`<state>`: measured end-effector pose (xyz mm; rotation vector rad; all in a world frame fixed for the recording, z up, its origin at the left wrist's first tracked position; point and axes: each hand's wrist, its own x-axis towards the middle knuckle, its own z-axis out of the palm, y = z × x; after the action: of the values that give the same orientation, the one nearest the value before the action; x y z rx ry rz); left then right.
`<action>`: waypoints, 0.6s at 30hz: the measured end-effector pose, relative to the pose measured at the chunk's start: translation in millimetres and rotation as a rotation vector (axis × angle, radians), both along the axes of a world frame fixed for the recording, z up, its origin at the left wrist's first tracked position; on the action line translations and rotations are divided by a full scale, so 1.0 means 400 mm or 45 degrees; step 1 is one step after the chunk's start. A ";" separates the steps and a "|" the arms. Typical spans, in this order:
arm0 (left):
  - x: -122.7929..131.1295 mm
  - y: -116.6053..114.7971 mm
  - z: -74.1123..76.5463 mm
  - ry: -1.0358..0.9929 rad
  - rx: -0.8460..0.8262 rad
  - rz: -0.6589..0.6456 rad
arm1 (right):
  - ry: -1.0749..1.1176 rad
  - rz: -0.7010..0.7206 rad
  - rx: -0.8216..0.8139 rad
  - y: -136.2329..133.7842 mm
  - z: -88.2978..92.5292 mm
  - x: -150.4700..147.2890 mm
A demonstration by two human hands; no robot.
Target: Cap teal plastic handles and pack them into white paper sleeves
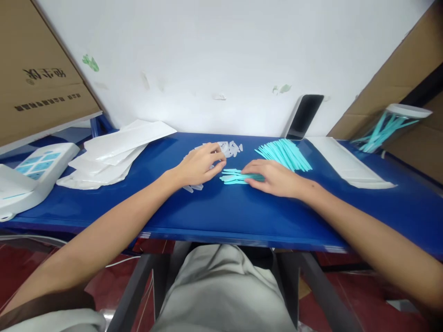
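Note:
My left hand [203, 165] hovers low over a spread of small translucent plastic pieces [230, 148]. Its thumb and forefinger are drawn together in a pinch, and whatever may be between the tips is too small to make out. My right hand [273, 177] is closed around a small bunch of thin teal sticks [233, 176]. Their ends point left toward my left hand, and some of those tips look paler. Behind the right hand lies a larger fanned pile of the same teal sticks [285, 154].
White plastic envelopes [114, 147] lie stacked at left, beside a white case [48, 170] with blue panels. A phone [306, 115] leans on the wall. Another white envelope [349, 161] and a clear jar of teal sticks [387, 127] are at right. Cardboard boxes [41, 87] flank the blue table [207, 212].

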<state>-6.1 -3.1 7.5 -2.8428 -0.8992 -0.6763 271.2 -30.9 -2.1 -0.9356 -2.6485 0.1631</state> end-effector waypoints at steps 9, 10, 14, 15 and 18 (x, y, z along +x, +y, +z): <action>0.017 -0.010 -0.018 0.082 -0.083 -0.222 | 0.040 -0.010 0.038 0.004 -0.013 0.002; 0.017 -0.009 -0.021 0.091 -0.096 -0.228 | 0.044 -0.005 0.044 0.004 -0.013 0.002; 0.015 -0.008 -0.026 0.116 -0.122 -0.222 | 0.044 0.013 0.036 -0.002 -0.009 0.001; 0.015 -0.009 -0.026 0.121 -0.128 -0.217 | 0.045 0.013 0.030 -0.003 -0.007 0.000; 0.017 -0.012 -0.024 0.130 -0.145 -0.203 | 0.040 0.002 -0.002 -0.006 -0.002 -0.002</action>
<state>0.8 -7.9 -2.2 -3.0436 -0.7247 -0.5041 270.5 -33.5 -3.0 -0.9245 -2.6209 0.1788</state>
